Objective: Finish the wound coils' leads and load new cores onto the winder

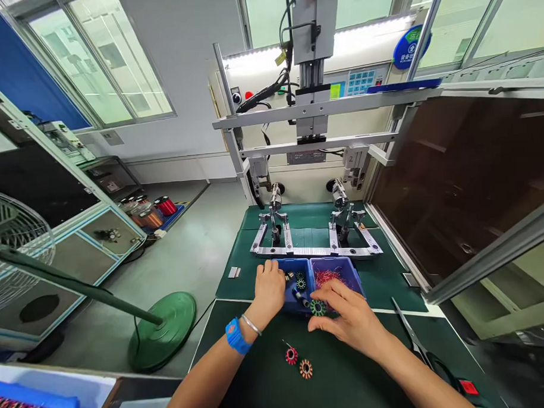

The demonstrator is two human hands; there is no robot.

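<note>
My right hand holds a green toothed stator core between thumb and fingers, over the front of the bins. My left hand is closed at the left rim of the blue bin; its fingertips are mostly hidden. Inside that bin lie another green stator core, a dark cylindrical part and a small black and gold part close to my left fingers. Two wound stators, one red and one copper-coloured, rest on the green mat between my forearms.
A purple bin with red wire scraps adjoins the blue one. Behind stands a metal winding fixture under a machine frame. Scissors lie at right. A green fan base stands on the floor at left.
</note>
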